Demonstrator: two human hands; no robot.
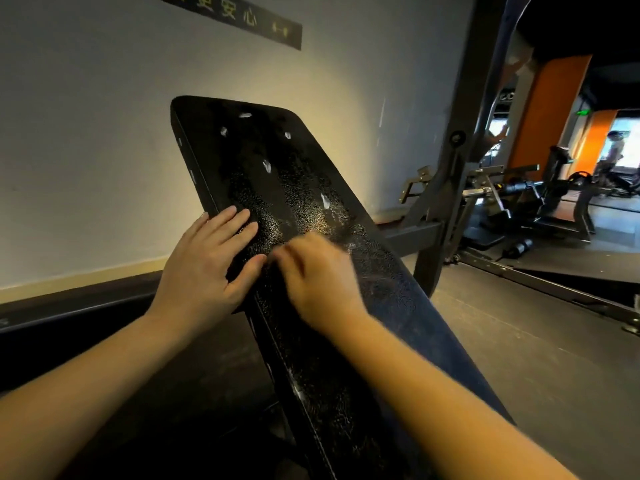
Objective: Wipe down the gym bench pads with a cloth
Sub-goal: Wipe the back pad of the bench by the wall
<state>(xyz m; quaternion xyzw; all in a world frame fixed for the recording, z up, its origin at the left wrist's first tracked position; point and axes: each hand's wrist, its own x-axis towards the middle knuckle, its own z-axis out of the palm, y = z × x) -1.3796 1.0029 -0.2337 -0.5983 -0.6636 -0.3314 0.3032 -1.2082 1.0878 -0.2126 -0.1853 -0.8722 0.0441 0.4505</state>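
Head view looking down at a tilted black bench pad (277, 174), and what matters is how it runs: the long axis goes from near the person's body at bottom right, up and away to the top left, where the far end sits against the pale wall (86, 133). So any wipe stroke basically has to travel along that diagonal.

Left hand (207, 261) is laid flat and open on the pad's left edge, fingers spread and pointing up the slope, thumb across the surface. It isn't gripping anything, looks more like bracing. Right hand (318, 275) is just beside it, nearer the middle of the pad, fingers curled downward onto the surface. It's motion-blurred, so I honestly can't tell if it's closed on something. I can't make out a cloth anywhere, though one could be bunched under that right hand.

Most of the pad lies up-slope and to the left of both hands. Several pale nicks (266, 165) and a dull smeary patch sit up there, well beyond the fingertips. My guess is the right hand is the working one, since it's closer to the centreline, and it would need to push away along the length toward the top.

Off to the right there's a dark metal frame (446, 188) and more gym gear, well apart from the pad.
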